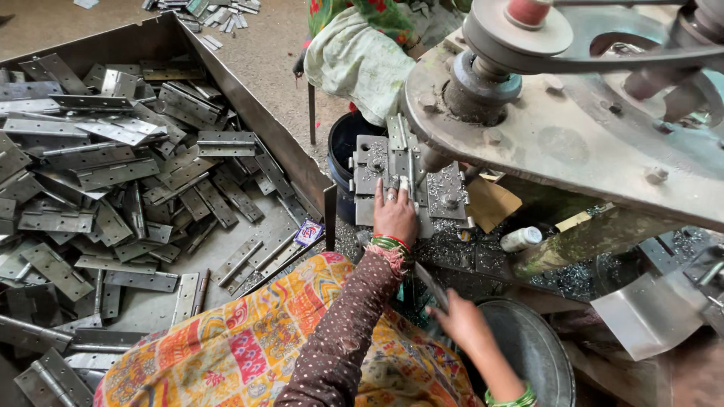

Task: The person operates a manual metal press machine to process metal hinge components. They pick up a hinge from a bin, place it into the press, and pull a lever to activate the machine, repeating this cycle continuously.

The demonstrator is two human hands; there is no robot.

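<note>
My left hand (394, 215), in a brown dotted sleeve with green bangles, lies on the grey fixture (445, 196) under the drill machine's spindle. Its fingers press on a metal hinge (400, 139) that stands upright in the fixture's slot. My right hand (461, 322) hovers lower right, above the rim of a round metal basin (539, 354). It grips a second, motion-blurred hinge (431, 284) that points up and left. A patterned orange cloth covers my lap (249, 347).
A large metal tray (249, 113) at left holds several loose hinges (113, 173). The machine's heavy arm (588, 143) with pulley (516, 34) and belt overhangs the right. Another person in green cloth (358, 53) sits beyond. A black bucket (343, 143), a white bottle (522, 239) and metal shavings lie nearby.
</note>
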